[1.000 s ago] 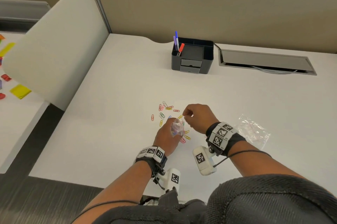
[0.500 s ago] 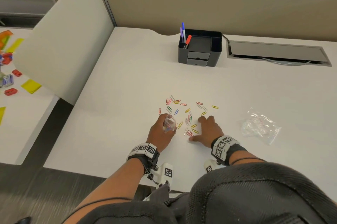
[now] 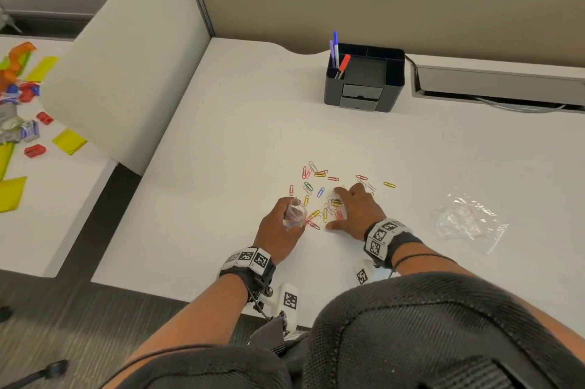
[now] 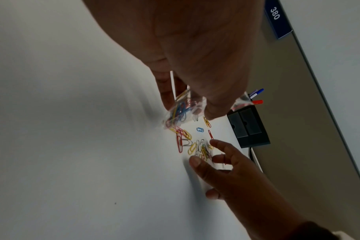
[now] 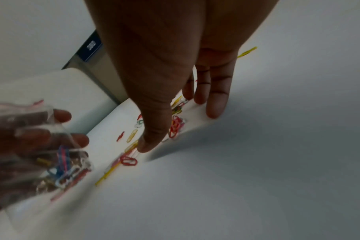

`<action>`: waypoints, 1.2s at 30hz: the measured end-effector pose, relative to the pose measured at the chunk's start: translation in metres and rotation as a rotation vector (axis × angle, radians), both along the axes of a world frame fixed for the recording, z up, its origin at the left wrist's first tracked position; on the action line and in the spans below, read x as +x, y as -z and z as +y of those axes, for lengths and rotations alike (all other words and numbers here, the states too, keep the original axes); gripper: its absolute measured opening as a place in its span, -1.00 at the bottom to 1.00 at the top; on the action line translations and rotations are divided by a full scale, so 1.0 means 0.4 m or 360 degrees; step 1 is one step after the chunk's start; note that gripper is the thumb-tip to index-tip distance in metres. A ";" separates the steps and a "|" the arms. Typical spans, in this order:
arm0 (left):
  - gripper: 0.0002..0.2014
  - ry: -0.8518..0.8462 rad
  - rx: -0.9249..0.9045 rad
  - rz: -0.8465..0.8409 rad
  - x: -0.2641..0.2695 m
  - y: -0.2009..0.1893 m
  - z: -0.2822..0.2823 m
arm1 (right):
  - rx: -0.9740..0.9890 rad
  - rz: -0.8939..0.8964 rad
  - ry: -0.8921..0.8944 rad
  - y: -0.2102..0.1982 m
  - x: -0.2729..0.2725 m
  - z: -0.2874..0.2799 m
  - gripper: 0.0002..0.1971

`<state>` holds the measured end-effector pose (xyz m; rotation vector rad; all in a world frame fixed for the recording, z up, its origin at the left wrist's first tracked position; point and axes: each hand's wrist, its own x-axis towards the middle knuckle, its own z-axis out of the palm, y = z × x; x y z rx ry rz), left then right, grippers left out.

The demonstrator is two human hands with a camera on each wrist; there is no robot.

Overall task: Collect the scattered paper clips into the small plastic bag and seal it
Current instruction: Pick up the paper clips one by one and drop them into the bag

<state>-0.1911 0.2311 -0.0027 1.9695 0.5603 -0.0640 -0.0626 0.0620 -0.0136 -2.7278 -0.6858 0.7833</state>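
Paper clips (image 3: 319, 190) of mixed colours are seen scattered on the white worktop (image 3: 221, 167), partly gathered into a loose heap between the two hands. The small plastic bag (image 3: 294, 214) is held off the worktop in the left hand (image 3: 278, 230), whose fingers are curled round it as a closed grip; several clips are visible through the clear film (image 4: 180, 112) in the left wrist view. The bag's mouth is not clearly resolved, so its sealed or unsealed state cannot be told. The right hand (image 3: 354, 211) is laid flat on the worktop just beside the left, fingers extended and spread, nothing grasped, the grip released; its fingertips (image 5: 213, 112) and thumb are pressed against the worktop on either side of the heap of clips (image 5: 176, 125). Further clips lie beyond the right hand's fingertips. A second, crumpled clear bag (image 3: 468, 219) is noted well off to the outer side of the right hand. A black desk organiser (image 3: 364, 78) holding pens stands far beyond both hands, near the partition wall.
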 end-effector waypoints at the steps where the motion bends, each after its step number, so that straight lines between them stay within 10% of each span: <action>1: -0.62 -0.0003 -0.0008 0.0005 0.002 0.001 0.002 | -0.0021 -0.0019 -0.0053 0.002 -0.003 0.007 -0.13; 10: -0.62 0.0038 0.0001 0.0038 0.026 0.012 0.003 | -0.0006 0.0011 -0.0290 -0.001 -0.015 0.084 -0.77; 23: -0.62 0.0003 0.0040 -0.0049 0.063 0.011 0.030 | -0.0014 0.0044 -0.0104 -0.025 0.043 0.058 -0.90; 29: -0.53 -0.0005 0.0005 -0.0058 0.068 0.012 0.018 | 0.0547 0.0346 0.0452 -0.067 0.060 0.041 -0.90; 36: -0.50 -0.0007 0.0069 -0.0008 0.075 0.006 -0.002 | 0.0922 0.0467 0.0279 -0.201 0.036 0.091 -0.83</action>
